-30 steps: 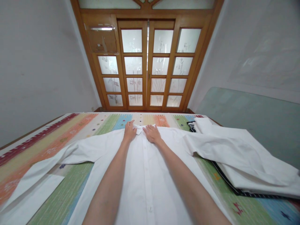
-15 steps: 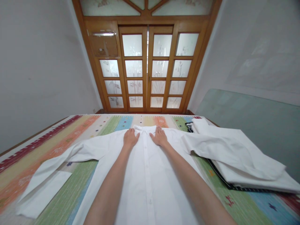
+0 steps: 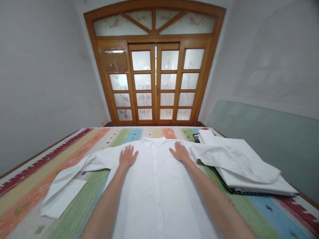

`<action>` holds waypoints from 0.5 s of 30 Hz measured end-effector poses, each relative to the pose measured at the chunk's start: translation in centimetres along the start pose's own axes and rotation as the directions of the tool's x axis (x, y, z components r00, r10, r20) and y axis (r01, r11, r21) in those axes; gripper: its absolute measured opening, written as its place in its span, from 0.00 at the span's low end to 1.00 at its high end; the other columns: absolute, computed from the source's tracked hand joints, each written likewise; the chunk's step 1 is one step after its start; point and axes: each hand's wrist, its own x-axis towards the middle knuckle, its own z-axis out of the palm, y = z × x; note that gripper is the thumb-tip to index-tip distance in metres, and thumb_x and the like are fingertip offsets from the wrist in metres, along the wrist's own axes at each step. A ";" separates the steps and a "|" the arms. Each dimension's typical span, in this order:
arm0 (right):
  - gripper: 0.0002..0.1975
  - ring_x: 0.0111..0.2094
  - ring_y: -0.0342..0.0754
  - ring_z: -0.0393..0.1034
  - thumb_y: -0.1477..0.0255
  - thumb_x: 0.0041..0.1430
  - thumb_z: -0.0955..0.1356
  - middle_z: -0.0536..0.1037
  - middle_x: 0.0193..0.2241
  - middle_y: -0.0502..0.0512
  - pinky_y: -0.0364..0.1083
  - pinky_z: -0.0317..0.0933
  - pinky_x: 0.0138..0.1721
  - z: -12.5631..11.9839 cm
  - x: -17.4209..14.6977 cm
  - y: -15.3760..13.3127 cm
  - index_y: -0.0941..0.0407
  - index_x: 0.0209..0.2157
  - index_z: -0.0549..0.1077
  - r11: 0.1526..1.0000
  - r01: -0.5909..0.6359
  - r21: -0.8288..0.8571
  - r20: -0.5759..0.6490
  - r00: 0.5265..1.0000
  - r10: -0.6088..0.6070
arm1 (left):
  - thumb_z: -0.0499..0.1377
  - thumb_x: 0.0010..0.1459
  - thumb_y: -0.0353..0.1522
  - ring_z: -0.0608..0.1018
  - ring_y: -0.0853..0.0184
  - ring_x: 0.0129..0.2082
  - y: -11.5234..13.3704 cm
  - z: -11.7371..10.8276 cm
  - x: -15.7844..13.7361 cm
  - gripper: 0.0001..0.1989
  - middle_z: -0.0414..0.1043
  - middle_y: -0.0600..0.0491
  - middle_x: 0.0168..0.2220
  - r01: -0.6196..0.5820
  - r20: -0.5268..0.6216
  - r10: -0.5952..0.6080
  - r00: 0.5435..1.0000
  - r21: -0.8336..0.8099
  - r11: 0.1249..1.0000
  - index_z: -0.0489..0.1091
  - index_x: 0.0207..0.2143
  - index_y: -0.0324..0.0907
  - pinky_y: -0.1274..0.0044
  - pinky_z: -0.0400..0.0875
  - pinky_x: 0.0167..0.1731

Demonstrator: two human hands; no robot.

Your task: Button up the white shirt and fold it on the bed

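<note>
Far left, well out from the left fingertips: the shirt's left sleeve (image 3: 67, 176) runs off toward the bed edge, cuff folded back on itself, lying on the striped blanket (image 3: 82, 146).

Left hand (image 3: 127, 156): flat, palm down, fingers spread wide, holding nothing, pressed on the shoulder area of the white shirt (image 3: 154, 186). Fabric just under the palm looks smooth.

Btwn the two sets of fingertips, a bit beyond them: collar (image 3: 154, 141), flat, points apart. Button placket (image 3: 155, 179) runs from there back toward the person, buttoned as far as I can tell, front side up.

Right hand (image 3: 180, 152): same pose, flat, fingers splayed, nothing gripped, on the other shoulder. Just past the right little finger the right sleeve (image 3: 231, 156) lies draped over a stack of folded clothes (image 3: 254, 186), w/ a dark striped piece (image 3: 224, 182) at the bottom of it.

Handling, judged: thin woven cotton-type cloth, light, soft, no stiffness except collar and placket. Not fragile, not slippery on the rough blanket, but creases easily and drags if pushed. Best holds prob. shoulder seams beside each palm, or cuffs for the sleeves; pinch, don't bunch.

Behind everything: wooden glass-paned door (image 3: 156, 83).
</note>
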 end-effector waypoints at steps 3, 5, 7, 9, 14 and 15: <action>0.38 0.68 0.53 0.33 0.54 0.65 0.50 0.41 0.68 0.63 0.52 0.32 0.65 -0.1 -0.5 1.0 0.68 0.66 0.45 1.000 -0.009 -0.009 0.001 1.000 0.009 | 0.38 0.64 0.46 0.50 0.56 0.67 -1.8 -0.3 -0.7 0.32 0.45 0.46 0.68 0.025 -0.011 -0.024 1.000 0.028 0.999 0.52 0.65 0.42 0.58 0.47 0.63; 0.38 0.68 0.54 0.34 0.54 0.65 0.49 0.42 0.68 0.63 0.53 0.31 0.65 -0.2 -0.6 1.2 0.67 0.66 0.45 1.000 -0.012 -0.025 0.000 1.000 0.012 | 0.37 0.64 0.45 0.50 0.57 0.67 -2.5 -0.4 -1.1 0.32 0.43 0.46 0.68 0.050 0.012 -0.050 0.999 0.050 0.997 0.50 0.66 0.40 0.58 0.46 0.63; 0.36 0.68 0.56 0.35 0.56 0.66 0.49 0.42 0.68 0.64 0.55 0.32 0.64 -0.2 -0.8 1.2 0.67 0.66 0.46 0.999 -0.018 -0.047 0.001 1.000 0.018 | 0.37 0.64 0.44 0.49 0.57 0.67 -2.8 -0.5 -1.5 0.32 0.43 0.46 0.68 0.060 0.030 -0.063 0.998 0.068 0.996 0.48 0.66 0.39 0.58 0.45 0.63; 0.35 0.67 0.58 0.36 0.58 0.66 0.50 0.43 0.67 0.66 0.56 0.33 0.64 -0.2 -0.8 1.2 0.68 0.66 0.46 0.998 -0.021 -0.066 0.005 1.000 0.021 | 0.37 0.65 0.43 0.50 0.56 0.67 -2.8 -0.4 -1.6 0.32 0.43 0.44 0.68 0.045 0.022 -0.046 0.999 0.071 0.996 0.48 0.66 0.37 0.59 0.45 0.63; 0.33 0.67 0.58 0.38 0.60 0.67 0.50 0.44 0.67 0.65 0.55 0.34 0.64 0.1 -0.9 1.5 0.67 0.66 0.47 0.995 0.031 -0.092 -0.020 0.999 -0.033 | 0.38 0.65 0.43 0.53 0.53 0.66 -5.1 -0.4 -0.8 0.33 0.46 0.37 0.67 0.054 -0.054 -0.053 0.997 0.014 0.998 0.50 0.65 0.31 0.61 0.52 0.61; 0.33 0.67 0.58 0.38 0.60 0.67 0.50 0.44 0.67 0.66 0.55 0.34 0.64 0.3 -0.9 1.7 0.67 0.66 0.47 0.995 0.038 -0.094 -0.029 0.999 -0.041 | 0.38 0.65 0.42 0.55 0.53 0.66 -6.2 -0.6 -0.6 0.32 0.48 0.36 0.66 0.083 -0.051 -0.082 0.995 0.005 0.997 0.51 0.64 0.30 0.62 0.53 0.60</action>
